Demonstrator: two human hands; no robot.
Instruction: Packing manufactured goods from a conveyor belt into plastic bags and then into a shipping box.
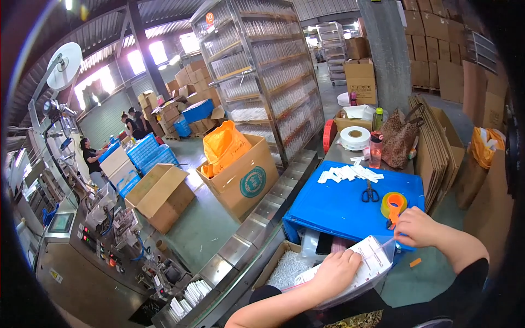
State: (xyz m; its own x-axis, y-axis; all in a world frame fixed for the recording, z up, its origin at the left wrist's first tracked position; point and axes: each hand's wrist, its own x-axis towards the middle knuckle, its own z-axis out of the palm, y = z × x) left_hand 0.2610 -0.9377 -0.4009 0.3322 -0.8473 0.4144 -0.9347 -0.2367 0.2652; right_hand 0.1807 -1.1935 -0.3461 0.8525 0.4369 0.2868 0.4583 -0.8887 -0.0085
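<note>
Low in front of me, at the near edge of a blue work surface (306,202), lies a clear plastic bag (389,250) with a white printed packet (377,262) inside. My left hand (339,270) is closed over the bag's left part, fingers curled on top. My right hand (415,227) pinches the bag's far right corner, where clear film stretches up to the fingertips. Just beyond that hand sits a tape roll on an orange dispenser (395,205). Black scissors (370,193) lie to its left, and white slips (350,174) are scattered farther back.
Below the blue surface at left stands a box of clear small pieces (290,268). A metal conveyor (246,240) runs along my left, with a machine (71,268) beyond it. A pink bottle (375,150) and white tape roll (355,138) stand behind; flattened cartons (437,158) lean at right.
</note>
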